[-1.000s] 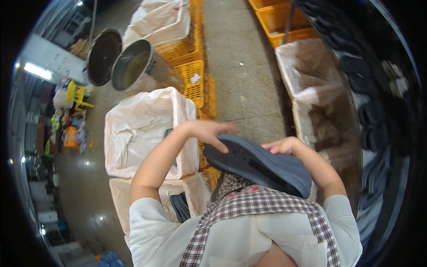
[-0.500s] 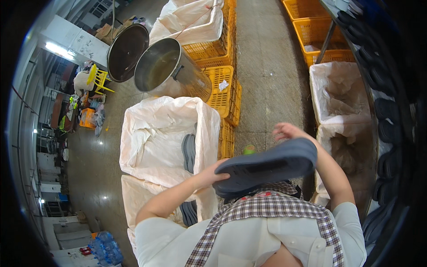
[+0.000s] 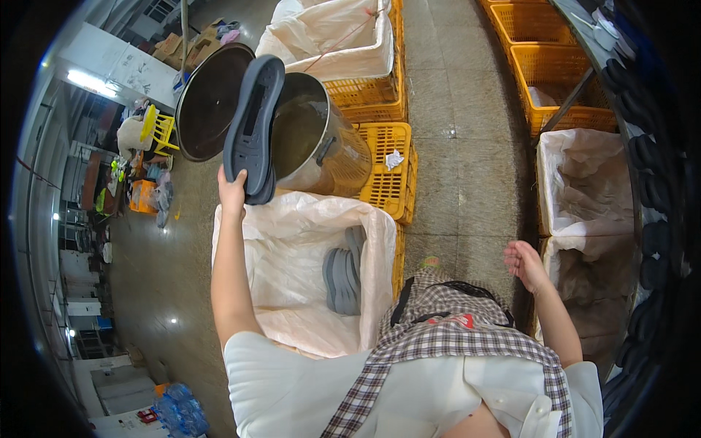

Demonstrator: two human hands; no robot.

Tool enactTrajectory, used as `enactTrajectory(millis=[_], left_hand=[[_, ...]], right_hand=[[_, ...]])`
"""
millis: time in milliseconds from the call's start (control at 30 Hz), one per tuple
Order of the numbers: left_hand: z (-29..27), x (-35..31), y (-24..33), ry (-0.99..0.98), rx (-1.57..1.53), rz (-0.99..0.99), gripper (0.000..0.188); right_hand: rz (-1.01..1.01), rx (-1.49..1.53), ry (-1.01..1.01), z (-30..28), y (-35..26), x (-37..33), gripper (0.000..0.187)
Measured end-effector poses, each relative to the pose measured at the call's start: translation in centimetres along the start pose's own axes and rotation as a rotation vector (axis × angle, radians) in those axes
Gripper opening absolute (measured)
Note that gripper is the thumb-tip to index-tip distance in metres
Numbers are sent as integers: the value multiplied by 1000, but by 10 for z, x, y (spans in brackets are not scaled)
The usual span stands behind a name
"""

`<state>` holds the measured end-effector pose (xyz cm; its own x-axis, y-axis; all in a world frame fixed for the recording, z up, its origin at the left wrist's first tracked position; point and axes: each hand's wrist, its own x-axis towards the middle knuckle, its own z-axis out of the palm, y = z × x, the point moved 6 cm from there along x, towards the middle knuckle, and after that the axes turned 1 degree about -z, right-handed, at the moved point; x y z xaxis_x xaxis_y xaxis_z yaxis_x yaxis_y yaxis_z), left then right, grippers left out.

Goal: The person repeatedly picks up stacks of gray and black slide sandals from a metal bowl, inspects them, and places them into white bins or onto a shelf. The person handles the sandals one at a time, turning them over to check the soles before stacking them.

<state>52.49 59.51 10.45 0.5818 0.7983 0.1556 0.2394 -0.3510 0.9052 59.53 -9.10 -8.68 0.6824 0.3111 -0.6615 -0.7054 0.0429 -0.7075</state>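
My left hand (image 3: 233, 191) grips dark grey shoe soles (image 3: 253, 117) by one end, thumb on the top one. At least two seem stacked there, held upright over the far left corner of a lined crate (image 3: 281, 241), in front of a metal drum (image 3: 314, 131). Inside the crate, several grey soles (image 3: 342, 281) lean side by side along the right part of the white liner. My right hand (image 3: 527, 266) hovers empty near the lined crates on the right, its fingers loosely curved and apart.
A round dark lid (image 3: 208, 102) stands left of the drum. Yellow crates (image 3: 383, 150) are stacked beyond, one with a white liner (image 3: 328, 44). Along the right, a rack holds dark soles (image 3: 646, 175) above lined crates (image 3: 584, 182) and yellow crates (image 3: 555, 66). A tiled aisle (image 3: 467, 190) runs between.
My left hand has swung the soles from in front of my body to the far left, over the crate. My right hand has moved back and right, away from the soles.
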Motion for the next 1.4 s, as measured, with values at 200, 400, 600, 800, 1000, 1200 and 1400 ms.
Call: enactTrajectory(millis=[200,400,600,800,1000,1200,1400], left_hand=[[40,100,-52,6,790,-119,59],[73,112,-74,-138,1149,-125,64],[90,107,-92,-199,1196,-105,67],[102,111,-86,-245,1283,-90,65],[104,130,-70,-351,1461,-37,64],[105,138,-49,-365,1549,-3,61],[56,114,5,-84,1354,197,60]], right_hand=[[125,-58,98,9,25,-11,23],[203,-17,234,-5,35,-13,23],[206,-63,235,1,37,-5,23],[193,-124,205,9,36,-4,24],[185,-103,242,3,46,-16,25],[159,-70,272,-6,63,-31,24],[177,-62,285,-17,81,-41,23]])
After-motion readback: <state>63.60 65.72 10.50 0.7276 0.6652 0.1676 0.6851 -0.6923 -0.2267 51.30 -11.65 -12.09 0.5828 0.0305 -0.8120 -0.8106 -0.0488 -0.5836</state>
